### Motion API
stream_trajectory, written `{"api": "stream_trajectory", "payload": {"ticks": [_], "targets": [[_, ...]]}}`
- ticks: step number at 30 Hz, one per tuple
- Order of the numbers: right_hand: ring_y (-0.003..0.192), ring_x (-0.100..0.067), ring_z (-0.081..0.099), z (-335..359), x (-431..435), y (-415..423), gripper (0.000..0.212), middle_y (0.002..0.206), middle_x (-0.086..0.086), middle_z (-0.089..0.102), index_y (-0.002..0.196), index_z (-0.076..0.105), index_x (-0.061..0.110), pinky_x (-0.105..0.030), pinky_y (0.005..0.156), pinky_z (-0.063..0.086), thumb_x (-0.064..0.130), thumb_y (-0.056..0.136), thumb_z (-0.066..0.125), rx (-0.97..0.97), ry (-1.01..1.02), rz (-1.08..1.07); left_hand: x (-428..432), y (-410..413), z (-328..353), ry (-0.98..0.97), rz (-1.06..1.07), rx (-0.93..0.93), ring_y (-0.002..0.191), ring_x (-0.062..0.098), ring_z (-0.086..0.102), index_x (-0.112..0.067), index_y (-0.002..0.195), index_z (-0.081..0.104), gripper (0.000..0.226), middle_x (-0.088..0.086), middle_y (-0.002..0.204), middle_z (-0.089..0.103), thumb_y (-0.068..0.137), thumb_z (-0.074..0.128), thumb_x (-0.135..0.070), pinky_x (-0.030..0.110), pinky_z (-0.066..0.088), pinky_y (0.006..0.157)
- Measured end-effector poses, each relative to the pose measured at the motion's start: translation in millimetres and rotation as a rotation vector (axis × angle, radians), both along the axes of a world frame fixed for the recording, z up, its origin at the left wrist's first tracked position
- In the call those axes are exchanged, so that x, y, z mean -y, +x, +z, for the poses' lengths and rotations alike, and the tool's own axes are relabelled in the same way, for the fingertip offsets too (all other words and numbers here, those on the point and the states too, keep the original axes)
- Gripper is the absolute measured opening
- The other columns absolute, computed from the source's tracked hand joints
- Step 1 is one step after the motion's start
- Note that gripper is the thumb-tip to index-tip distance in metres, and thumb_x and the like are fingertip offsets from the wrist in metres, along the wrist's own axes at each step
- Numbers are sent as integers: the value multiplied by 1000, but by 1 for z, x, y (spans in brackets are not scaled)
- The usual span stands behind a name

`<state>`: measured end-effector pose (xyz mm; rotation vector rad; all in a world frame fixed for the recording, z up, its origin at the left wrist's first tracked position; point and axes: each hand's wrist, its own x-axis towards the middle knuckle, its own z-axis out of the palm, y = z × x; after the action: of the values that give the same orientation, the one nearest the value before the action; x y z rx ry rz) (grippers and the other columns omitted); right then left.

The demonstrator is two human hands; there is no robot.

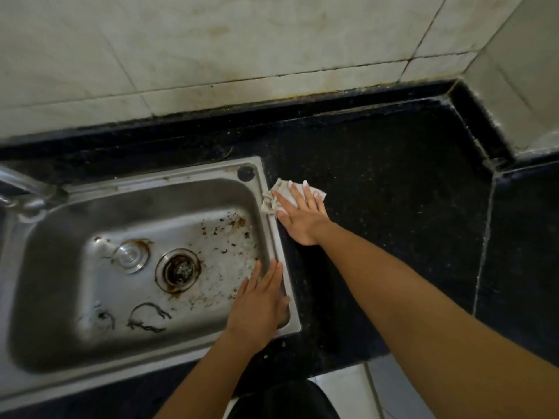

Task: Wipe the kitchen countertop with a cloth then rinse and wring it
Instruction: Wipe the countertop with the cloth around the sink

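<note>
White-grey cloth (pixel 281 192) sits on the black table (pixel 393 225) just right of the sink (pixel 181 174), near its back corner, bunched left edge touching the rim. Right hand (pixel 299 219) lies flat on top, fingers straight and spread, pressing down, not gripping. Left hand (pixel 260 303) is also flat, fingers straight, resting on the sink's right rim, holding nothing. My read: mid-wipe, first step of three; can't tell how much table is done, surface is dark and speckled. Rinse and wring not started: cloth is outside the basin, no water visible at the tap (pixel 24 184). Cloth's long axis runs roughly left-right, from the rim outward; crumpled pad, no real pointing end, mostly hidden under the hand
</note>
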<state>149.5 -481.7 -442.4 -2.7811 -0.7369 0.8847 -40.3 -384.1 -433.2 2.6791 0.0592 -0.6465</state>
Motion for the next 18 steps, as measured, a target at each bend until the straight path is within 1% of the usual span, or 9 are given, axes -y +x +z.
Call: {"api": "stream_trajectory", "payload": {"ticks": [4,7,8,10,12,15,16,17,18], "targets": [[141,-25,-32,2,-5,1,54,158,2,-26,151,-13,38,-41,112,-20,46,103,11,6,-3,-14,-1,-2,-11,-2,-9,-5,145,17,-15,-24,150,-9,62,-14,156,-13,101,22,-42,38,9,119],[141,-23,-31,3,12,-26,54,159,2,-24,150,-14,38,-39,111,-22,45,103,12,11,19,22,-7,0,-27,11,-94,4,146,20,-9,-17,152,-5,65,-11,155,-11,93,7,-44,38,9,119],[142,-22,-31,2,23,-40,54,159,2,-22,150,-14,37,-39,111,-22,45,103,12,25,26,48,-10,1,-31,-6,-114,15,147,19,-7,-16,151,-2,64,-12,152,-10,92,7,-41,38,6,120],[143,-23,-28,0,47,-73,54,160,1,-18,151,-11,36,-42,114,-20,43,104,14,63,23,112,-13,5,-29,-78,-108,11,145,15,-6,-19,151,-1,57,-13,151,-3,98,19,-29,35,-1,120],[144,-24,-26,-3,71,-111,54,161,1,-16,149,-14,37,-47,118,-13,44,103,13,78,-7,153,-16,10,-23,-139,-57,-6,147,19,1,-25,150,-1,56,-8,157,6,100,25,-20,35,3,120],[143,-29,-26,-1,100,-164,48,161,-2,-15,137,-31,46,-46,116,-14,50,97,-3,81,-17,214,-13,7,-16,-165,10,-15,147,23,3,-20,152,5,55,-3,159,8,102,26,-22,35,6,120],[144,-33,-21,0,108,-179,48,162,-5,-9,136,-34,47,-47,116,-11,50,96,-7,113,-14,233,-8,0,-14,-186,32,18,147,22,2,-18,152,5,54,-2,159,8,102,25,-24,33,4,120],[145,-37,-10,-2,115,-193,50,162,-8,4,141,-30,44,-49,116,-2,49,97,-6,167,-12,244,0,-10,-12,-217,72,47,147,20,-1,-17,152,5,53,-2,159,5,103,24,-26,31,2,119],[145,-38,5,-4,122,-206,52,160,-9,19,148,-19,39,-50,114,10,47,100,-1,209,-13,241,7,-21,-11,-240,102,71,146,19,-5,-18,152,4,53,-3,159,2,103,22,-28,30,0,119]]}}
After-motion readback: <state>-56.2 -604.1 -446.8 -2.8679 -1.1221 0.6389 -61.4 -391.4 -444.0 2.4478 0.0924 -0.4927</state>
